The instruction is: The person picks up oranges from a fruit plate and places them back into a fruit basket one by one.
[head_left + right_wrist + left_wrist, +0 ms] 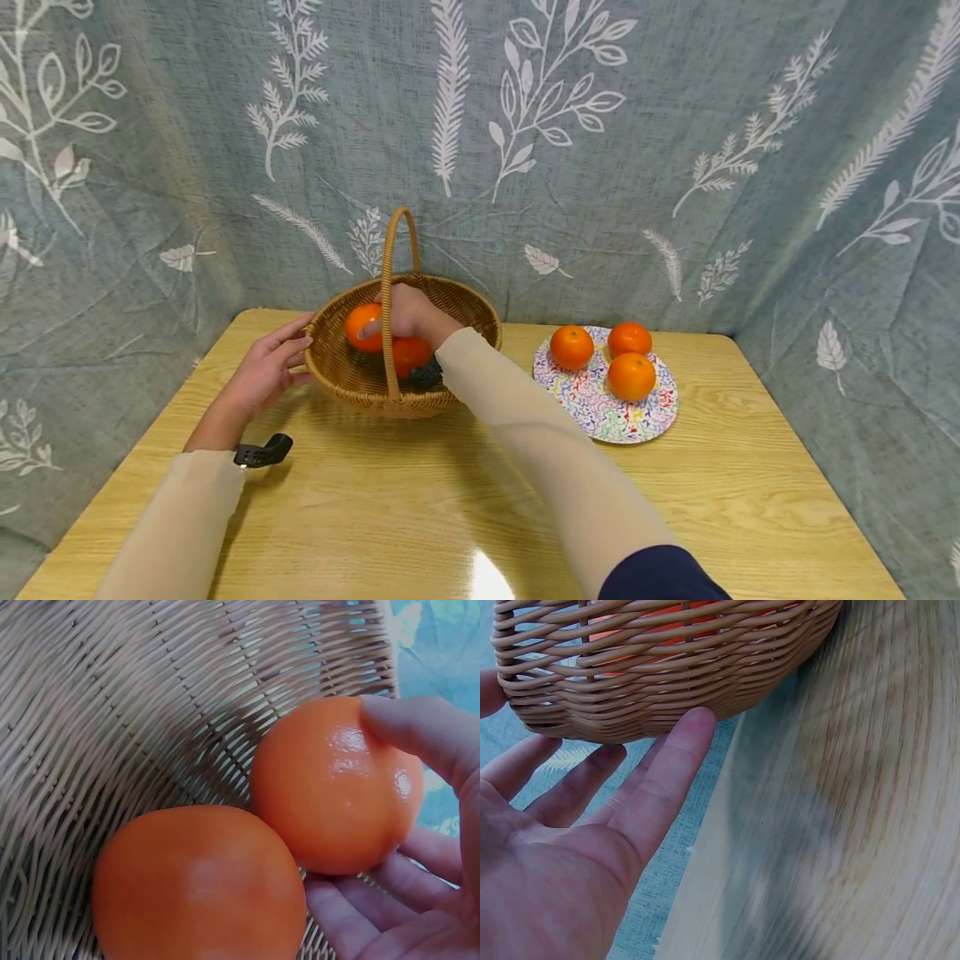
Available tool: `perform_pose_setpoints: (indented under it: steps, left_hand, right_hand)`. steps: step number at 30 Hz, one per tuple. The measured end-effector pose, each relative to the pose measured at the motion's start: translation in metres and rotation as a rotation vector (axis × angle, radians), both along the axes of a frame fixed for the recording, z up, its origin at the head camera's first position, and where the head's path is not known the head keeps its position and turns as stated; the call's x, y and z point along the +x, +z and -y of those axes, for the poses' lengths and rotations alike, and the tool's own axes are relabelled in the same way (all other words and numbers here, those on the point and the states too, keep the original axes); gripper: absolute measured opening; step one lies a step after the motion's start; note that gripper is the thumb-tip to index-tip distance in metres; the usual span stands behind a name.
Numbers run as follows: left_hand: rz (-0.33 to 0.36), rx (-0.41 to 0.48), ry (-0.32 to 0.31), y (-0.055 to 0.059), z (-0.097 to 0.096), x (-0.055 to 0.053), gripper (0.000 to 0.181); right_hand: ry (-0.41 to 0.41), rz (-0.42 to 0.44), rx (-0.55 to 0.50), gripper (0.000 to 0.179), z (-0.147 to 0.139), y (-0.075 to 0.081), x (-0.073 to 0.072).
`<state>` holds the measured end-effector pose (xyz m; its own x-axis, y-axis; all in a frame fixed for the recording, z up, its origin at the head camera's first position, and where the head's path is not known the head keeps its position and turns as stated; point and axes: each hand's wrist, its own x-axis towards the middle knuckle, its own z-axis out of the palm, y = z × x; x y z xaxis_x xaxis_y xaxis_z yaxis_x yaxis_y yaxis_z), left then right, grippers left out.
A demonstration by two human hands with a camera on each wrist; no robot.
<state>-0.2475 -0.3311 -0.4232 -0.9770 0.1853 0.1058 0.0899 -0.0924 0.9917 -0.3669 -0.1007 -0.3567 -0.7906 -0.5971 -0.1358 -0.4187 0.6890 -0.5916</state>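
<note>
In the head view a brown wicker basket with a tall arched handle stands at the back left of the table. My right hand reaches inside it and grips a shiny orange, thumb on top and fingers curled beneath. Right beside that fruit a second orange lies against the woven wall. At the basket's left side is my left hand, its fingers stretched out. The left wrist view shows those fingertips touching the underside of the weave. The handle partly covers the right hand in the head view.
To the right of the basket, a round plate with a colourful squiggle pattern bears three oranges. Behind the wooden table hangs a grey-blue cloth with white leaves. A black wrist device sits at my left cuff.
</note>
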Motion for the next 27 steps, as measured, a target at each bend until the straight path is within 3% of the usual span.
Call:
perform_pose_setpoints:
  steps: [7,16,23,27]
  left_hand:
    - [0.027,-0.056,0.015,0.001,-0.002,-0.001,0.067]
    - [0.013,-0.018,0.005,0.000,-0.001,0.002,0.067]
    - [0.011,-0.007,-0.001,0.000,-0.002,0.001,0.066]
    - [0.015,-0.009,0.003,0.001,0.000,0.001,0.068]
  right_hand:
    - [0.042,-0.018,0.071,0.065,0.002,-0.002,0.004]
    - [0.106,-0.025,0.080,0.061,-0.004,0.000,0.006]
    - [0.124,0.055,-0.104,0.051,-0.039,0.015,0.007]
    - [0.105,0.067,-0.177,0.058,-0.063,0.023,0.014]
